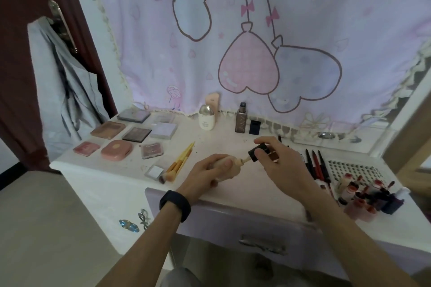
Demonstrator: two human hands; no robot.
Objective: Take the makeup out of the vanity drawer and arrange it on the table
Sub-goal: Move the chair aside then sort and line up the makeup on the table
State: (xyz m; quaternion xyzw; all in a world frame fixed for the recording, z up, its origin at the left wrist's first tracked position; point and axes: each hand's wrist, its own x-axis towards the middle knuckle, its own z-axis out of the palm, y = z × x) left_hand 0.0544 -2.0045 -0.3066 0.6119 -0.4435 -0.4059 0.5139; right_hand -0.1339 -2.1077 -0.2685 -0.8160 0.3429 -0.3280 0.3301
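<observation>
My left hand (210, 173) grips a beige foundation bottle (227, 166) lying sideways over the white vanity table (233, 137). My right hand (277, 158) holds the bottle's black cap (256, 152), which sits at the bottle's neck. Several palettes and compacts (116, 149) lie in rows at the left. Yellow-handled brushes (180, 162) lie beside them. A white bottle (206, 117), a brown bottle (241, 119) and a small black box (254, 127) stand at the back. The lilac drawer (245, 223) below my wrists looks shut.
Pencils and liners (314, 165) lie at the right, beside a lash card (352, 170) and a cluster of small lip bottles (363, 198). A pink printed cloth (256, 42) hangs behind the table. A grey garment (60, 91) hangs on the door at the left.
</observation>
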